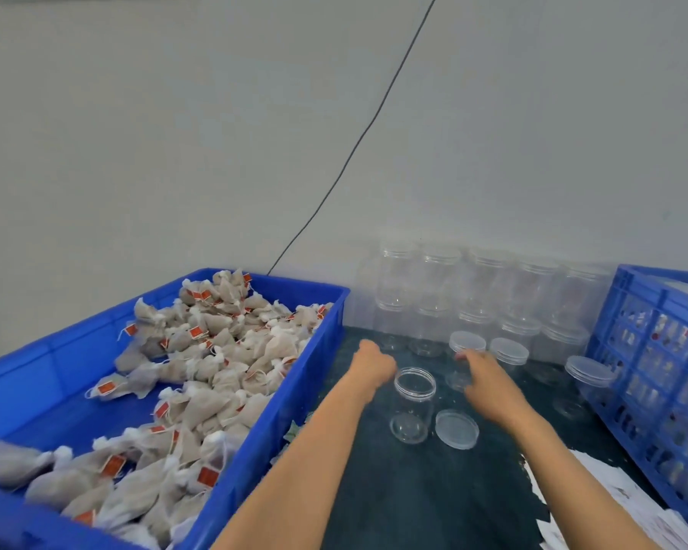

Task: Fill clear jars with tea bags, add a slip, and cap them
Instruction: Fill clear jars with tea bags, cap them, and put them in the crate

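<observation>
An open clear jar (413,404) stands on the dark table top (433,490), with its loose lid (456,428) lying flat beside it on the right. My left hand (374,363) hovers just left of the jar's rim with its back to the camera; its fingers are hidden. My right hand (489,377) reaches behind the open jar and wraps around a capped jar (466,345) just below its lid. A blue bin (322,335) on the left is heaped with tea bags (215,351) that carry red tags. White paper slips (612,506) lie at the lower right.
Several empty clear jars (477,295), some of them capped, are stacked in two rows against the wall. A blue lattice crate (652,371) holding filled jars stands at the right edge. A black cable (354,148) runs down the wall behind the bin.
</observation>
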